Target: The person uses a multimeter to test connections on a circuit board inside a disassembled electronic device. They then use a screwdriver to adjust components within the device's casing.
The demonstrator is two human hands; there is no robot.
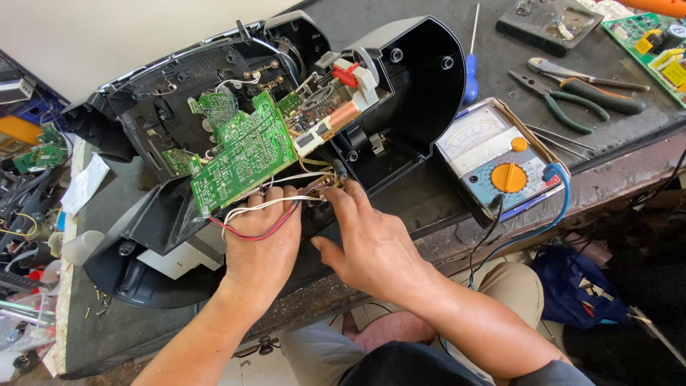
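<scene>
Wires: a bundle of thin white and red wires [261, 214] runs from the lower edge of the green printed circuit board [243, 154] across the back of the left hand.
Left hand: the left hand [261, 243] is curled under the board's lower edge, fingers closed on the wires.
Right hand: the right hand [371, 243] reaches in beside it, fingertips pinching the wire ends just below the board.
Housing: the opened black plastic stereo housing [414, 78] lies on the dark workbench [500, 64], near its front edge, board tilted up inside.
Meter: a grey analogue multimeter with an orange dial [500, 161] sits right of the housing, by the front edge.
Tools: green-handled pliers [564, 104] and a blue-handled screwdriver [471, 71] lie toward the far right.
</scene>
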